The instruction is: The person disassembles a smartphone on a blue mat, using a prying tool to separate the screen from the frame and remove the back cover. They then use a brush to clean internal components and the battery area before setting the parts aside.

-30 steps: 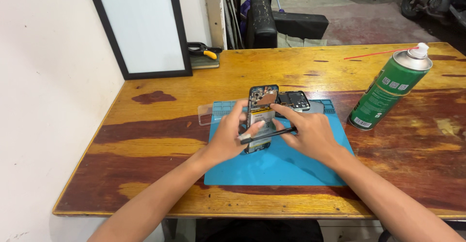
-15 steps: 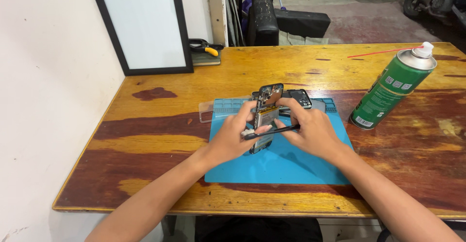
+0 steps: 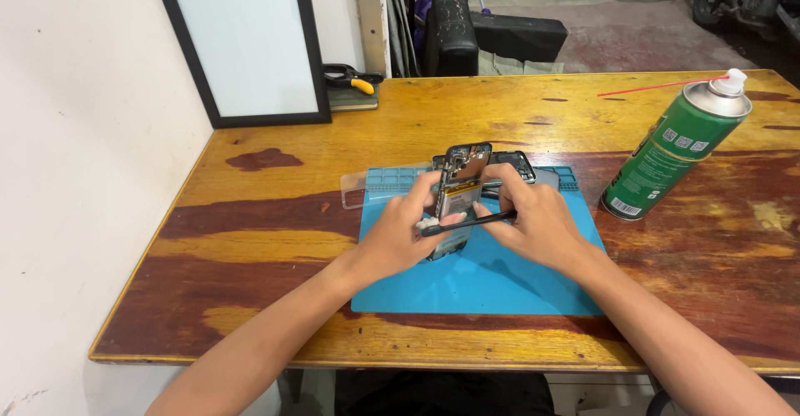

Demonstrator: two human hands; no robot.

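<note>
Clearly the opened smartphone (image 3: 457, 195), held tilted up near the centre of the frame above the blue repair mat (image 3: 500, 278), is a light, stiff but fragile thing: its back is off, so the battery and the circuit board at its top lie bare. It is best taken by the long edges of the frame, away from those parts, and that is where the left hand (image 3: 400, 237) grasps it, fingers wrapped round its left edge. The right hand (image 3: 533, 224) pinches a thin black tool (image 3: 467, 223) that lies across the phone's middle; whether its tip touches the battery I cannot tell.

By count: one opened phone, one tool, one mat, one dark back cover (image 3: 521, 166) lying just behind the phone, one clear case (image 3: 357, 189) at the mat's left edge, one green spray can (image 3: 671, 153) tilted at centre right, and one yellow-handled pair of pliers (image 3: 354, 78) in the upper left of the wooden table (image 3: 275, 241).
</note>
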